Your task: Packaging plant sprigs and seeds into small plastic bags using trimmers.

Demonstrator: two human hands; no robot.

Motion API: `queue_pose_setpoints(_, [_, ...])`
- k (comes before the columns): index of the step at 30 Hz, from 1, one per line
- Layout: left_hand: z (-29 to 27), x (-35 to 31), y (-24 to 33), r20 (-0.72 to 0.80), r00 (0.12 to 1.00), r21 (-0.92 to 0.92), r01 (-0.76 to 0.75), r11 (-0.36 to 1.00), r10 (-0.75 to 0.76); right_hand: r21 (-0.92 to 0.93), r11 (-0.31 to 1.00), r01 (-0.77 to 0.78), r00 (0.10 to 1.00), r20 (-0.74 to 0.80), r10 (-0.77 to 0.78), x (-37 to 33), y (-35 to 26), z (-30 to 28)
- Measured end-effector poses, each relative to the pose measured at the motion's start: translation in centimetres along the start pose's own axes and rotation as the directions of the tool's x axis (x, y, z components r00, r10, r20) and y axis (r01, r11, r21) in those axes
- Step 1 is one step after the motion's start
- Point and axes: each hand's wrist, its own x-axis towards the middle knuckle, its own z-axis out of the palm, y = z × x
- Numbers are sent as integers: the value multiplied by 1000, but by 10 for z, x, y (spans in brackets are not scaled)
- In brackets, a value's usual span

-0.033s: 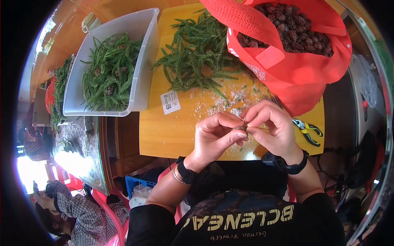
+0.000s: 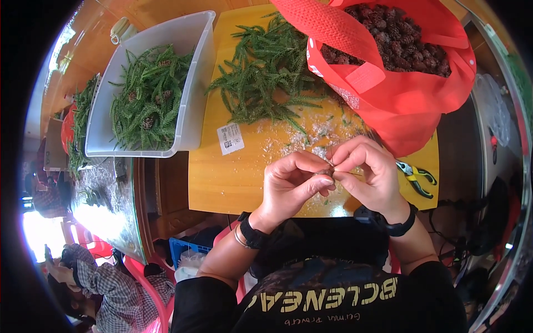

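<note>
My left hand is closed, thumb and forefinger gripping a small brown pine cone that is mostly hidden by the fingers. Against it, my right hand pinches a thin dark wire, whose end sticks up between the two hands. Both hands meet above the near part of the yellow tabletop. Just to the right of my right hand lie yellow-and-black pliers. Beyond the hands, a pile of green artificial fir sprigs covers the far middle of the table.
At the far right, a red bag is filled with pine cones. A clear plastic bin on the left holds sprigs with several cones. Pale debris and a white label lie on the table. Another person's checkered sleeve shows lower left.
</note>
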Motion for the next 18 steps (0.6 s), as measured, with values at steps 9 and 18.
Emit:
queue_pose_setpoints(9, [0, 1, -2, -14, 1000, -50, -8, 999, 8, -100, 985, 142, 989, -16, -145, 3, -3, -1])
queue_pose_setpoints(18, [-4, 5, -1, 29, 999, 11, -26, 1000, 25, -224, 972, -65, 991, 102, 90, -2, -41, -48])
